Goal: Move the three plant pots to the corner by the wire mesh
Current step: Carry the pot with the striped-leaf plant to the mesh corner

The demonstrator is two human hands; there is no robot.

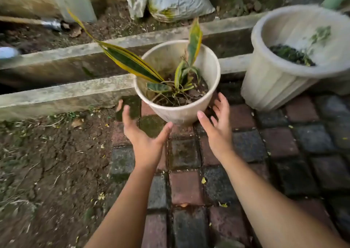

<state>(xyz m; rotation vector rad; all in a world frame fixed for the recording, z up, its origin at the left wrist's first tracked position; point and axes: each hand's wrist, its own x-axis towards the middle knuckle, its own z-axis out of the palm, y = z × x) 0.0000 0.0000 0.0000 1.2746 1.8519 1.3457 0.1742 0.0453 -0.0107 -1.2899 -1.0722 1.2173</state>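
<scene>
**Two open hands at a small plant pot**

Two bare hands reach toward a small white pot (177, 88) that stands on the brick paving (246, 172), close to a low concrete curb (66, 94). The left hand (144, 136) is open, with the palm turned inward and the fingers spread, just beside the lower left side of the pot. The thumb tip of this hand is very near the pot base, but I cannot tell if it touches. The right hand (217, 126) is also open, the fingers are stretched out along the lower right side of the pot. Neither hand grips anything.

Inside the pot there is dark soil and a plant (132, 62) with long green leaves with yellow edges. One long leaf leans far to the left, over the curb, and another one stands nearly upright at the back of the pot.

To the right, near the first pot but apart from it, stands a bigger white pot (280, 85) with ribbed sides. It holds dark soil and a small green plant.

Behind the curb there is bare earth and a crumpled white sack (176, 0). Left of the paving the ground is brown soil (47, 162).
</scene>
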